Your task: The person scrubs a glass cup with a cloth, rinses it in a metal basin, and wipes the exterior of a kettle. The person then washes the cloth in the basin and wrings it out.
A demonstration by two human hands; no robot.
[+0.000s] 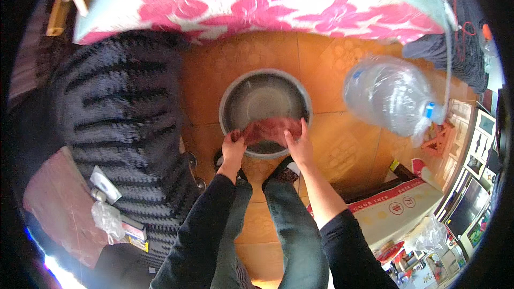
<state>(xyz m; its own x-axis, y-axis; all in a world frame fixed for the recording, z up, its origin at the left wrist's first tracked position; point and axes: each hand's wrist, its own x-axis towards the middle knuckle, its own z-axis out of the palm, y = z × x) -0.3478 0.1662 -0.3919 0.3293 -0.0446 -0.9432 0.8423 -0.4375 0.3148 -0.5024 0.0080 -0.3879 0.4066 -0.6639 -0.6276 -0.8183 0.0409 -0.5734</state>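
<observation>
A reddish-brown cloth is stretched between my two hands over the near part of a round metal basin. My left hand grips the cloth's left end, where it is bunched up. With thumb and fingers, my right hand holds its right end. The cloth is slightly blurred and hides part of the basin's inside. Below it, the basin rests on the orange-brown tiled floor, just in front of my feet.
Dark ribbed fabric covers furniture on the left, with a clear plastic bag beyond it. A pink-and-white floral cover hangs at the far side. On the right are a large clear plastic container and a printed box.
</observation>
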